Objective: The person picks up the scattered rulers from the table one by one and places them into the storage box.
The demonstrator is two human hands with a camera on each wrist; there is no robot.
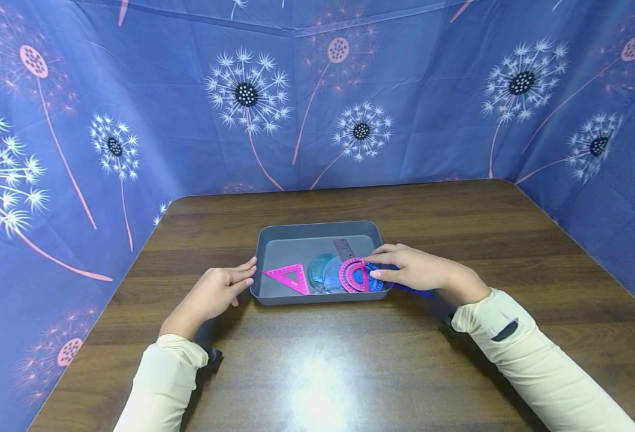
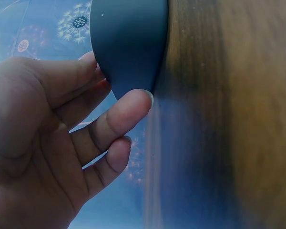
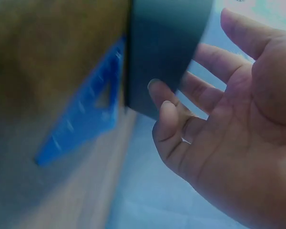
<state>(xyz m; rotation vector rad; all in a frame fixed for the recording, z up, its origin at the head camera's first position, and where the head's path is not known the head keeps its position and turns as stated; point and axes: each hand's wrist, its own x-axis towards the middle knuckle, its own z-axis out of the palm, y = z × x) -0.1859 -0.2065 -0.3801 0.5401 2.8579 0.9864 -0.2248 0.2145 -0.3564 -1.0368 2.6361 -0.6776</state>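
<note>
A grey rectangular tray (image 1: 282, 231) sits on the table. In its left part lies a pink set square (image 1: 298, 278). Toward the right are a teal protractor (image 1: 315, 268), clear and blue round pieces, a dark short ruler (image 1: 343, 248) and a pink protractor (image 1: 344, 273), partly overlapping. My left hand (image 1: 217, 294) touches the tray's left wall from outside, fingers extended. My right hand (image 1: 417, 268) reaches over the right wall, its fingertips by the pink protractor; I see nothing clearly gripped. A blue set square (image 3: 81, 117) lies outside the tray beneath my right hand.
The brown wooden table (image 1: 317, 336) extends around the tray on all sides. Behind it and along both sides hangs a blue cloth (image 1: 306, 162) printed with dandelions.
</note>
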